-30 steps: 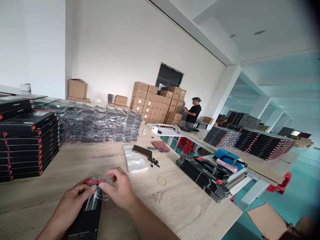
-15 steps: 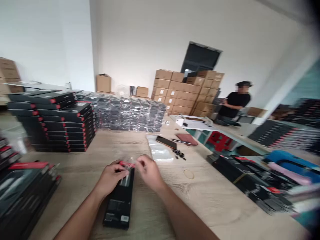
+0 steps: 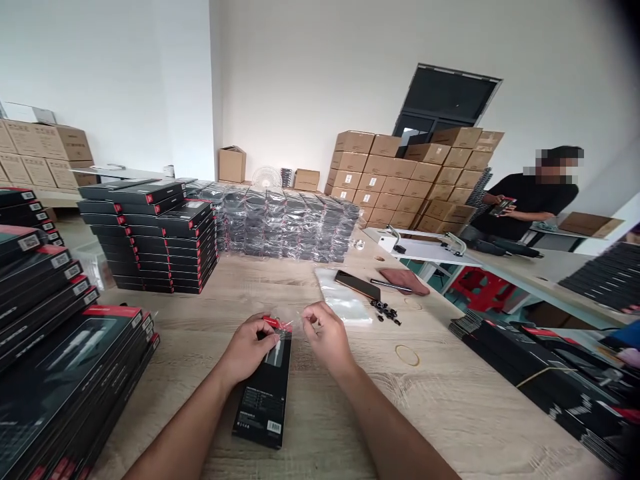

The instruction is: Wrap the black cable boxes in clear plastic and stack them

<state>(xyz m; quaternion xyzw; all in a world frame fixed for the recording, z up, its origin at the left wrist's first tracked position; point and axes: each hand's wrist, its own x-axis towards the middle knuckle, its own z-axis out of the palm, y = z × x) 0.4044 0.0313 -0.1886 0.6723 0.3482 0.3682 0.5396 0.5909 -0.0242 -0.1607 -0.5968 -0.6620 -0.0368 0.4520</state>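
A slim black box (image 3: pixel 265 397) with a red top end lies lengthwise on the wooden table (image 3: pixel 450 400) in front of me, in a clear plastic sleeve. My left hand (image 3: pixel 249 348) pinches the box's red far end. My right hand (image 3: pixel 325 337) is closed in a pinch on the clear sleeve's flap just right of that end. Both forearms reach in from the bottom edge.
Stacks of black boxes (image 3: pixel 155 240) stand left and ahead, with wrapped bundles (image 3: pixel 285 223) behind. A pile of clear bags (image 3: pixel 345 301), a phone (image 3: pixel 357 285), small black parts (image 3: pixel 386 312) and a rubber band (image 3: pixel 407 355) lie to the right. A person (image 3: pixel 530 200) stands by cartons (image 3: pixel 410 177).
The view has swung left and down, bringing the left stacks into sight. Both hands stay at the box's red end; the box now lies straighter in front of me.
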